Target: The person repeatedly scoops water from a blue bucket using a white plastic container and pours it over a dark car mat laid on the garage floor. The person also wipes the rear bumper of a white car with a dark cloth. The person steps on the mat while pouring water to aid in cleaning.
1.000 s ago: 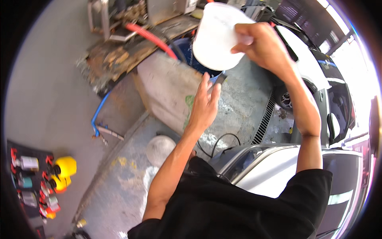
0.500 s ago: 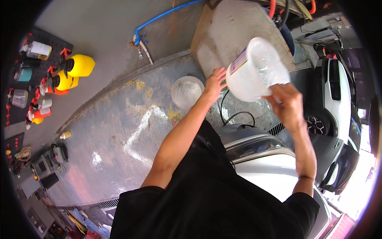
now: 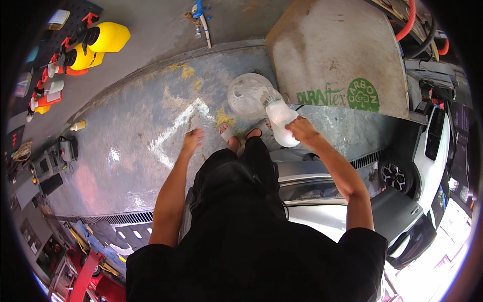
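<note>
Two yellow spray bottles (image 3: 111, 38) hang well to the left of the round pale container (image 3: 244, 95) on the floor. My left hand (image 3: 191, 141) hovers left of that container and nearer to me, its fingers loosely parted. My sandalled feet (image 3: 226, 132) stand just on my side of the container. At the container's right edge, the white plastic tub (image 3: 282, 117) tilts over it; the overlap is too blurred to read. My right hand (image 3: 303, 131) pinches the tub's near side, to the right of the container. Farther right stand a stained board (image 3: 332, 50) and a white car (image 3: 437, 143).
</note>
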